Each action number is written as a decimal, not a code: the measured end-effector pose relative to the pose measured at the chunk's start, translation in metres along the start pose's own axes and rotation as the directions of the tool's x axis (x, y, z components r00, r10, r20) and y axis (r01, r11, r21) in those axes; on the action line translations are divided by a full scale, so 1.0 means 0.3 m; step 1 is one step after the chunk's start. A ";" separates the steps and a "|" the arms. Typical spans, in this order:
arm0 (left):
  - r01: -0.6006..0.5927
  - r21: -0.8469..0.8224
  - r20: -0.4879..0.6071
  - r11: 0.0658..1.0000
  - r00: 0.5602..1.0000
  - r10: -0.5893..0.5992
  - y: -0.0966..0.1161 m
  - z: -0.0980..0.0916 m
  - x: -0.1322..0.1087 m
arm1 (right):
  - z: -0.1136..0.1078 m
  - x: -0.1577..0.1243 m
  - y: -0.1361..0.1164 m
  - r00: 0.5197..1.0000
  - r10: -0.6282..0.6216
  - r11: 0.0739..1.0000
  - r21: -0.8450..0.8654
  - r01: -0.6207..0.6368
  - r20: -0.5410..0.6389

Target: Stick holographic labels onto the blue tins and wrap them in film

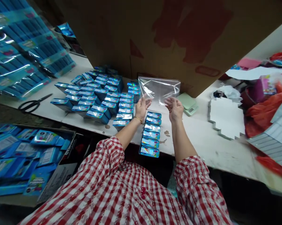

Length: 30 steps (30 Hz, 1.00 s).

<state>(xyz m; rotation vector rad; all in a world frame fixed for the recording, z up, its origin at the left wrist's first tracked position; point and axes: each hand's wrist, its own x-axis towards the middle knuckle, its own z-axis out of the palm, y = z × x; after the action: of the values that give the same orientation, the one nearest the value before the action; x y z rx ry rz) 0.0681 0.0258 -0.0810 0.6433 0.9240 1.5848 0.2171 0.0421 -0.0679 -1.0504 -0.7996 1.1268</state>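
Note:
A clear plastic bag (159, 86) is held up between my two hands above the white table. My left hand (142, 108) grips the bag's lower left side, and my right hand (174, 107) has its lower right side between the fingers. Just below and between my wrists, a row of small blue boxes (152, 135) stands at the table's front edge. To the left of my left hand runs another row of blue boxes (125, 111). Farther left, many more blue boxes (89, 97) stand close together.
Black scissors (34, 103) lie at the left. Stacked wrapped packs (19, 47) rise behind them. An open carton (68, 156) of blue boxes sits low left. A large cardboard box (173, 40) blocks the back. A pale green scale (188, 103) and white card sheets (226, 118) are right.

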 end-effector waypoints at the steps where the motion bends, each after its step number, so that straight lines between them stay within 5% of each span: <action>1: 0.014 0.020 -0.026 1.000 1.000 -0.014 -0.025 -0.011 0.008 | -0.016 0.002 0.037 1.000 0.020 1.000 -0.008 -0.020 -0.011; 6: 0.227 0.272 -0.215 0.935 0.961 -0.171 -0.168 -0.109 0.011 | -0.105 -0.032 0.252 0.992 0.127 0.950 -0.284 -0.128 -0.022; 9: 0.187 0.506 -0.185 0.842 0.977 -0.106 -0.204 -0.152 -0.016 | -0.126 -0.077 0.305 0.998 -0.007 0.814 -0.579 0.041 0.061; 12: 0.119 0.601 -0.148 0.791 0.988 -0.037 -0.209 -0.166 -0.044 | -0.117 -0.128 0.311 0.993 -0.111 0.708 -0.698 0.109 0.043; 17: 0.176 0.571 -0.195 0.802 0.978 -0.076 -0.224 -0.200 -0.106 | -0.100 -0.229 0.321 0.975 -0.152 0.753 -0.657 0.009 -0.161; 22: 0.128 0.469 -0.128 0.874 0.989 -0.077 -0.236 -0.244 -0.179 | -0.098 -0.311 0.313 0.967 -0.036 0.830 -0.547 -0.111 -0.251; 30: 0.279 0.546 -0.206 0.790 0.959 -0.197 -0.229 -0.211 -0.139 | -0.127 -0.308 0.329 0.958 0.052 0.867 -0.463 -0.184 -0.283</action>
<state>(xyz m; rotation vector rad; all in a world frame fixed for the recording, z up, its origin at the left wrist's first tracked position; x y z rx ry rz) 0.0632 -0.0250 -0.1697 0.7957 1.5541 1.1230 0.1965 -0.0484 -0.1733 -1.6573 -0.8318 0.8758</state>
